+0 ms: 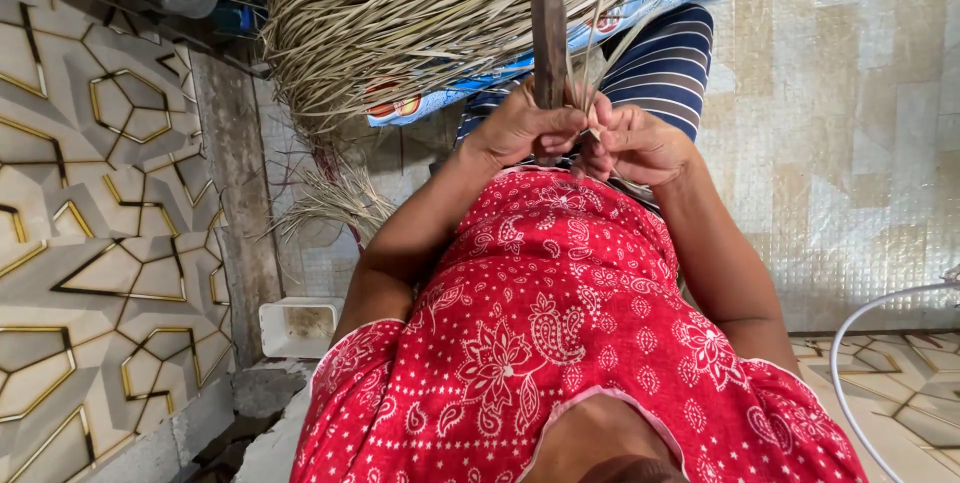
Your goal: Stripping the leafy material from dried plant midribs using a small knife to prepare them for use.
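My left hand point(527, 128) is closed around the handle of a dark knife blade point(548, 38) that points away from me. Close beside it, my right hand point(640, 143) pinches thin pale dried leaf strips point(600, 38) against the blade. The strips run up into a large bundle of dried straw-like leaves point(400, 13) lying ahead of me. Both hands sit just above my lap, over a red patterned dress point(560, 323) and a striped blue cloth point(665, 68).
A woven plastic mat point(860, 143) covers the floor on the right. Patterned tiles point(100, 193) lie on the left, with a small white box point(298, 327) near my left elbow. A white cable point(850, 343) curves at the right. Loose leaf scraps point(335, 203) lie on the floor.
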